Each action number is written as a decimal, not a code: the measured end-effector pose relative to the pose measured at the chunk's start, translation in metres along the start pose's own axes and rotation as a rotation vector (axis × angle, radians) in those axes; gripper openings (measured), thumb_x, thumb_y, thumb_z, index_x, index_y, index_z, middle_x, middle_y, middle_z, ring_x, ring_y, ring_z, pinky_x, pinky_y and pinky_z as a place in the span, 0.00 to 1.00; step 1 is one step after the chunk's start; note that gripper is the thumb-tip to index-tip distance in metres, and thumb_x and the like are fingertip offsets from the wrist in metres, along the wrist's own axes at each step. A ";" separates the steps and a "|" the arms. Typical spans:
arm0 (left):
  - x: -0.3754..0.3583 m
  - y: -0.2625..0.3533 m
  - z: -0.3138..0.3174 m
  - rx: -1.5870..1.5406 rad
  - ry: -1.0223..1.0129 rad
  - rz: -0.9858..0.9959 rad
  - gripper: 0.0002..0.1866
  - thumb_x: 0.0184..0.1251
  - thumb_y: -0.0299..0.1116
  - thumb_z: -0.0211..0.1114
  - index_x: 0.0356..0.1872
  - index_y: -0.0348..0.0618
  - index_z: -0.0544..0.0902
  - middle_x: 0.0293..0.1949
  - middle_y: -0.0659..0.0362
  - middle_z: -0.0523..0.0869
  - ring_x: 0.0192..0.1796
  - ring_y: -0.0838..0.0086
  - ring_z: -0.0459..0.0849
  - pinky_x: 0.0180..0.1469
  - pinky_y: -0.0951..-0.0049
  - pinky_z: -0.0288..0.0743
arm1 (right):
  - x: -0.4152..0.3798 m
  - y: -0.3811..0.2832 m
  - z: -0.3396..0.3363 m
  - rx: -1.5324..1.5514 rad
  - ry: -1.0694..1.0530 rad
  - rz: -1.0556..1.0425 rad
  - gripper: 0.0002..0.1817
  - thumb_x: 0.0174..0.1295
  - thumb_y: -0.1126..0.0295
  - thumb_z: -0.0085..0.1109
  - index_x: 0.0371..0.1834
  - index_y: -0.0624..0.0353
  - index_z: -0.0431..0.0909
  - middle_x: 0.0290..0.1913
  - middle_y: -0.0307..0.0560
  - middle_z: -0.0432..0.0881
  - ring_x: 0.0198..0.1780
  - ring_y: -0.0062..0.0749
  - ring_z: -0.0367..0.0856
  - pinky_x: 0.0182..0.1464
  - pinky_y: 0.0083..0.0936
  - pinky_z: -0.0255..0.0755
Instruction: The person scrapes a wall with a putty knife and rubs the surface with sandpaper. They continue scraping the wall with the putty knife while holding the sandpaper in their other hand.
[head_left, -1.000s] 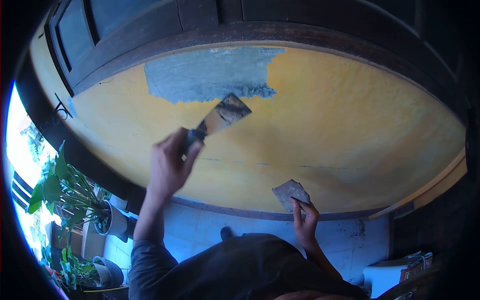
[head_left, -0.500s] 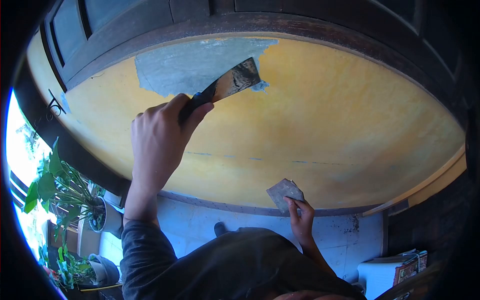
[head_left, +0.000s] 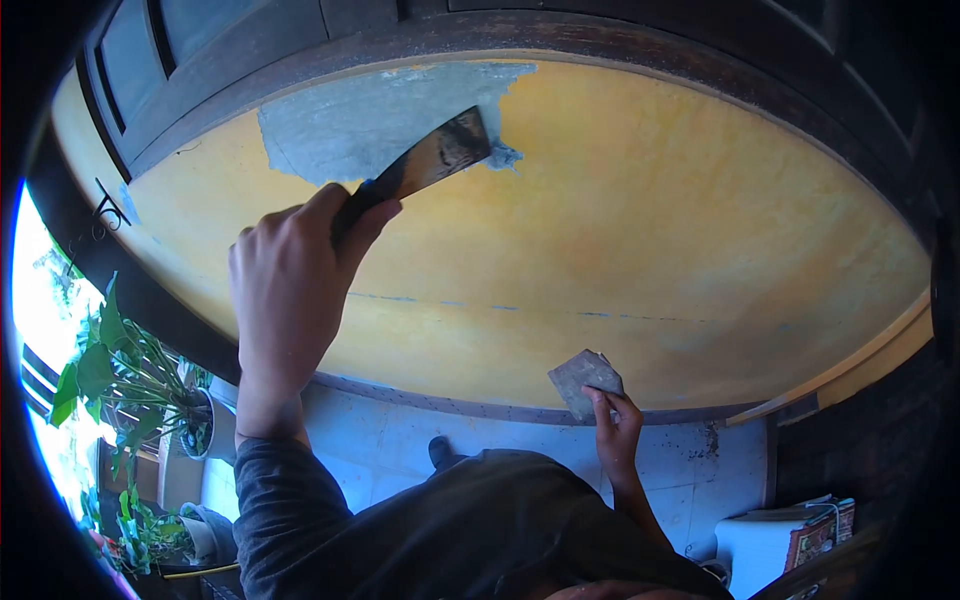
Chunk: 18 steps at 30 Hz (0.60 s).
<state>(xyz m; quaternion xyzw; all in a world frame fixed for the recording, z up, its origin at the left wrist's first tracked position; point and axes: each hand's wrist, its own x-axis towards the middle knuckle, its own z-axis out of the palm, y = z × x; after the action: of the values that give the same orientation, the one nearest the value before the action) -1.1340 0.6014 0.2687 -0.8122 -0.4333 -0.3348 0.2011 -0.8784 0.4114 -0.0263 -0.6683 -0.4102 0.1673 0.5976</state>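
My left hand (head_left: 290, 275) is wrapped round the dark handle of a scraper (head_left: 435, 155). Its wide, stained blade lies over the grey bare patch (head_left: 340, 120) on the yellow wall (head_left: 640, 210), close to the patch's right edge. Lower down, my right hand (head_left: 617, 430) pinches a flat, grey, roughly square piece (head_left: 583, 383) by its lower right side, in front of the wall's bottom edge. Whether the blade touches the wall, I cannot tell.
Dark wooden framing (head_left: 560, 35) runs above the wall. Potted plants (head_left: 205, 425) stand at the left, beside a bright opening. A white box-like object (head_left: 755, 555) sits at the lower right on the pale tiled floor (head_left: 660, 495).
My left hand and the scraper have shifted left and slightly up across the patch. My right hand and the flat piece have moved a little right and up.
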 end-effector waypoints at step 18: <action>-0.002 0.004 -0.003 -0.022 -0.030 -0.051 0.23 0.76 0.53 0.71 0.32 0.42 0.87 0.22 0.49 0.87 0.26 0.50 0.86 0.32 0.56 0.75 | 0.002 0.008 -0.010 -0.028 -0.039 0.058 0.16 0.79 0.67 0.60 0.50 0.68 0.92 0.47 0.53 0.94 0.52 0.33 0.90 0.59 0.31 0.79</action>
<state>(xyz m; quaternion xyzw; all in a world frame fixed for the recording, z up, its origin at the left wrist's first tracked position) -1.1322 0.5961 0.2698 -0.8080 -0.4530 -0.3325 0.1771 -0.8672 0.4063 -0.0310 -0.6847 -0.4045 0.1917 0.5752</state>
